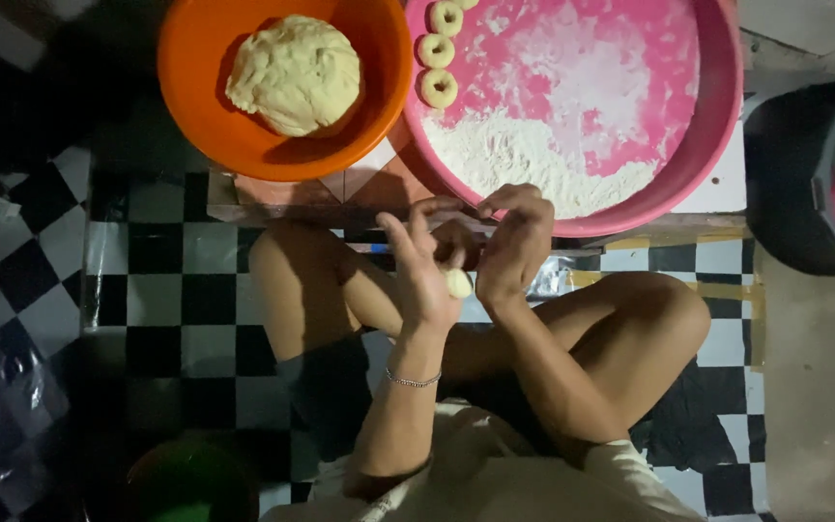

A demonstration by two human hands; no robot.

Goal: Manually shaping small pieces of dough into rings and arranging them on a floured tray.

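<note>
I see a dough piece (458, 282) pressed between both hands, just below the pink tray (717, 126). Left hand (421, 271) fingers spread, right hand (512, 246) curled over it; both equally near.

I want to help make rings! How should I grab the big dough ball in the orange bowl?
Probably from above, fingers cupping the rounded sides of the dough ball. It sits low in the orange bowl, whose walls block a sideways reach, and it looks soft, so use both hands.

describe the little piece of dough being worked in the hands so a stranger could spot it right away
Start at the big pink tray dusted with flour, then drop to the two hands just below its near rim. Pressed between the left hand and right hand is a small dough piece, pale and still unshaped, unlike the dough rings on the tray.
</note>
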